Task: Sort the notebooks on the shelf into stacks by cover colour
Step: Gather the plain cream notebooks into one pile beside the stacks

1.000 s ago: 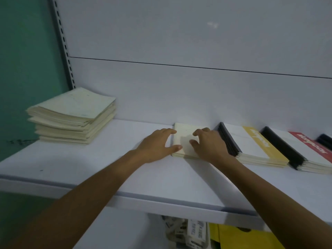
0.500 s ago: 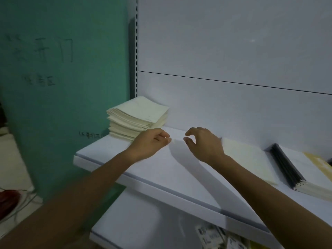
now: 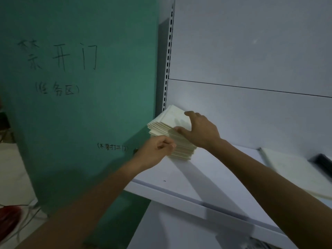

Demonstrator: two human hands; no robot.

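A tall stack of cream notebooks (image 3: pixel 172 121) stands at the left end of the white shelf (image 3: pixel 183 178), against the back panel. My right hand (image 3: pixel 201 132) lies on the stack's top and right side, thumb pressed on its front corner. My left hand (image 3: pixel 158 151) touches the stack's lower front edge, fingers curled against it. Further right on the shelf lies a single cream notebook (image 3: pixel 291 168), flat. At the far right edge, the black spine of another notebook (image 3: pixel 323 160) shows.
A green wall panel (image 3: pixel 80 87) with handwritten characters stands left of the shelf. A perforated metal upright (image 3: pixel 168 56) marks the shelf's left end. A lower shelf (image 3: pixel 188 229) sits beneath. Red cloth and cables (image 3: pixel 9 218) lie on the floor at the left.
Both hands left the cream notebook at mid-shelf and moved left to the tall cream stack. The view swung left, so the yellow and red notebooks are out of frame.
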